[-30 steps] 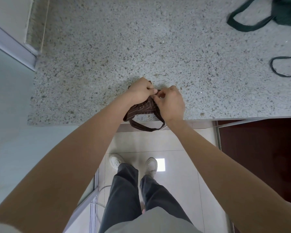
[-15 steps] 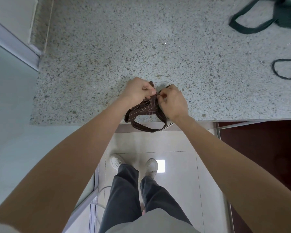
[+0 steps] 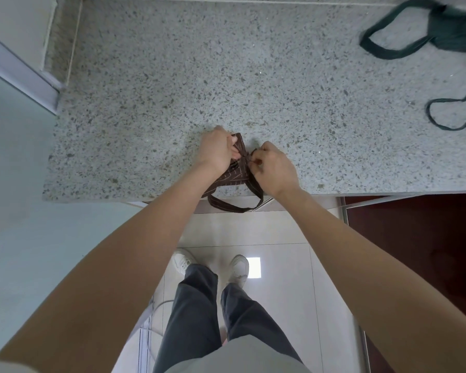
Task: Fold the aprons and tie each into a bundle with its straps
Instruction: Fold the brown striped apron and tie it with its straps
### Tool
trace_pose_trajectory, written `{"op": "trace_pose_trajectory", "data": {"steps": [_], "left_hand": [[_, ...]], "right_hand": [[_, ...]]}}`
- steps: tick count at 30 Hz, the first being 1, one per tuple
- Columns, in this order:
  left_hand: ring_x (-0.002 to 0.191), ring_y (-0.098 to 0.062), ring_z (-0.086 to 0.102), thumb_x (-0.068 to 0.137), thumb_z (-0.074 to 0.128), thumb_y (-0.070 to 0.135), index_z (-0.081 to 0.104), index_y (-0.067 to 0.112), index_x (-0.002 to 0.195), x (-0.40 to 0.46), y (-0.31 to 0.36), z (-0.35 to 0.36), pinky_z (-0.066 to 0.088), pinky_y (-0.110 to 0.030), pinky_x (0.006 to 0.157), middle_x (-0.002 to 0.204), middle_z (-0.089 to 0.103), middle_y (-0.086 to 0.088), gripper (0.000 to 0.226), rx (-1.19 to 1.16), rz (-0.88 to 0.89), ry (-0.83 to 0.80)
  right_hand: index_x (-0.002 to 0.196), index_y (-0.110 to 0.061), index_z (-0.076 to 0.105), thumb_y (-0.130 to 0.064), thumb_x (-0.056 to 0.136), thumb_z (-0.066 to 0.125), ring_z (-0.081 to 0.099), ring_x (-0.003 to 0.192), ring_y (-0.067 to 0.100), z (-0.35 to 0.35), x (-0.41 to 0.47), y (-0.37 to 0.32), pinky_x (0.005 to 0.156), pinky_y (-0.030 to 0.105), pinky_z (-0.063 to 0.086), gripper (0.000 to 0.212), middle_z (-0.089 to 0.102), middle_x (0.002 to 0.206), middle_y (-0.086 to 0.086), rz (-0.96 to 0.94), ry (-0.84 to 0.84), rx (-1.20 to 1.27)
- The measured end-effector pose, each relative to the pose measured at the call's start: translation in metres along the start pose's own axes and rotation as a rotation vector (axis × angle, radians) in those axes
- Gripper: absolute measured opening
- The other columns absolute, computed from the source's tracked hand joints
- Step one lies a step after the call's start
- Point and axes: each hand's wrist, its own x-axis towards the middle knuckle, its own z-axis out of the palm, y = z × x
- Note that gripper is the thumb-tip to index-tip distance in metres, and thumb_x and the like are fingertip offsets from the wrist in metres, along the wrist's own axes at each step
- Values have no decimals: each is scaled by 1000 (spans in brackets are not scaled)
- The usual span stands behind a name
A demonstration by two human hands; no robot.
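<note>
A small folded brown striped apron (image 3: 236,176) lies near the front edge of the speckled stone counter (image 3: 151,84). Its strap loop (image 3: 236,208) hangs over the edge. My left hand (image 3: 218,150) grips the bundle's left side and a strap end. My right hand (image 3: 273,168) pinches the strap at the bundle's top right. The knot area between my fingers is mostly hidden.
A dark green apron (image 3: 452,36) with a wide strap loop lies at the counter's far right. A second green apron's thin loop (image 3: 449,114) shows at the right edge. A wall and window frame bound the left side. Below are tiled floor and a dark red cabinet (image 3: 414,251).
My hands have parted slightly while working the strap; the left rose over the bundle's top, the right shifted right. The bundle stays in place.
</note>
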Motion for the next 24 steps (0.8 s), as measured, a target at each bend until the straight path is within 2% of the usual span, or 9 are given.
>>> {"op": "trace_pose_trajectory", "data": {"steps": [3,4,7,10,13,19,21,24], "left_hand": [[63,-7,61,100,36,6,52,-2,104,0,1,-2,47,-7,55,81,61,-6,18,-23,-44,-13],[66,-7,61,101,36,7,51,-1,105,-1,1,-1,48,-8,58,82,60,-4,18,-16,-46,-21],[82,-15,66,101,37,14,51,-3,111,-4,0,-2,53,-24,78,94,64,-13,24,-27,-51,-17],[90,-21,68,101,38,13,53,-5,110,-4,3,-7,53,-33,89,94,66,-15,25,-79,-91,-29],[91,-22,68,101,38,13,55,-5,107,-6,6,-8,53,-34,90,93,66,-16,25,-109,-105,-39],[92,-24,68,101,39,12,54,-4,110,-12,7,-8,52,-38,91,99,66,-21,25,-98,-94,-63],[94,-22,67,100,41,14,53,-1,108,-16,5,-10,51,-37,92,99,66,-17,21,-104,-68,-74],[96,-16,63,98,47,19,47,7,110,-25,0,-12,49,-31,90,97,60,-3,17,-86,13,-85]], "right_hand": [[101,-6,68,-19,94,51,57,95,28,2,-3,4,72,37,49,23,53,109,8,1,-8,22],[101,-6,68,-19,94,51,57,96,27,2,-4,5,72,36,49,22,53,109,8,2,-13,17],[102,-7,68,-19,94,51,57,94,26,1,-4,8,66,32,44,22,52,109,6,-47,-31,-30],[102,-8,67,-20,95,51,58,90,24,-5,-1,9,61,30,39,22,51,107,4,-118,-52,-109],[102,-7,67,-20,95,51,58,88,24,-6,0,12,61,32,42,22,50,106,4,-143,-83,-151],[100,-5,68,-17,94,51,56,96,26,5,-7,9,69,31,44,21,51,109,8,-61,-100,-83],[104,-6,67,-20,95,51,56,99,28,5,-7,8,72,32,44,22,52,110,10,-6,-90,-49],[114,-7,61,-22,94,54,55,104,30,4,-12,8,84,32,42,26,51,117,14,74,-105,30]]}}
